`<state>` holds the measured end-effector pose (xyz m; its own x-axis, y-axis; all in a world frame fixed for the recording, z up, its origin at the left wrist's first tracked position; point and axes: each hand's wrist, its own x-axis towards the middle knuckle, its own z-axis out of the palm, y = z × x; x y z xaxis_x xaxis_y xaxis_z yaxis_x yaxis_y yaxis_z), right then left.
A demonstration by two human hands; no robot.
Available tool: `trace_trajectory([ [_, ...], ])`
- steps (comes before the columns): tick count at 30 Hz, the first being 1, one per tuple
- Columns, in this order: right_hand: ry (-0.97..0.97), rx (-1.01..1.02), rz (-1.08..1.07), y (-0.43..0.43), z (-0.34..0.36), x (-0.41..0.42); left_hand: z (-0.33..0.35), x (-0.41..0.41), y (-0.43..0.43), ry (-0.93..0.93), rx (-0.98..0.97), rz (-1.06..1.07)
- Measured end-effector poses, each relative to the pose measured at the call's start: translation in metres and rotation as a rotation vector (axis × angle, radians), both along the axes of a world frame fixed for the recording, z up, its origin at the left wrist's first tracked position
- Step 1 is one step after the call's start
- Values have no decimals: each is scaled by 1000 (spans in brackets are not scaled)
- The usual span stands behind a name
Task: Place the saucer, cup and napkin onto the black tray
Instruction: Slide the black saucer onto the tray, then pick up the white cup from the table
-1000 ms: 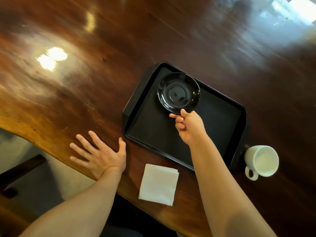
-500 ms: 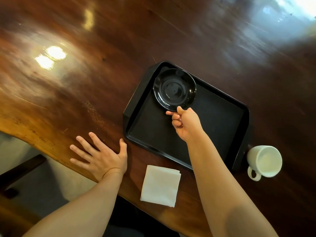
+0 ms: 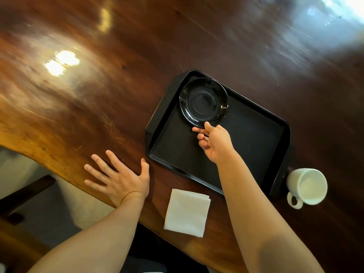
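Saucer (image 3: 203, 102), black, sits in far-left corner of tray (image 3: 256, 138); right hand (image 3: 215, 143) pinches its near rim w/ thumb and fingers; left hand (image 3: 118, 175) lies flat on table (image 3: 137, 56), fingers spread, holding nothing; napkin (image 3: 187, 212) on table near tray's front edge; cup (image 3: 307, 186) just beside tray's right end.

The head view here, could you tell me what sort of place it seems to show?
Probably a café or dining room, though a home is possible. A glossy slab wooden table holds a black tray with a black saucer, a white cup and a folded napkin.
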<state>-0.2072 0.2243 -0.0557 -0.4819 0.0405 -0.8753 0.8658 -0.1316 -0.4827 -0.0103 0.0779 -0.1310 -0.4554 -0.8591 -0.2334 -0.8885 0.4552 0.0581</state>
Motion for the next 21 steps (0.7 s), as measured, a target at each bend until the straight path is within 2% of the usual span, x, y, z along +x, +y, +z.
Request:
trace_trajectory([
  [21,142,190,164,30,5,44,-2,0,1,14,-32,-4],
])
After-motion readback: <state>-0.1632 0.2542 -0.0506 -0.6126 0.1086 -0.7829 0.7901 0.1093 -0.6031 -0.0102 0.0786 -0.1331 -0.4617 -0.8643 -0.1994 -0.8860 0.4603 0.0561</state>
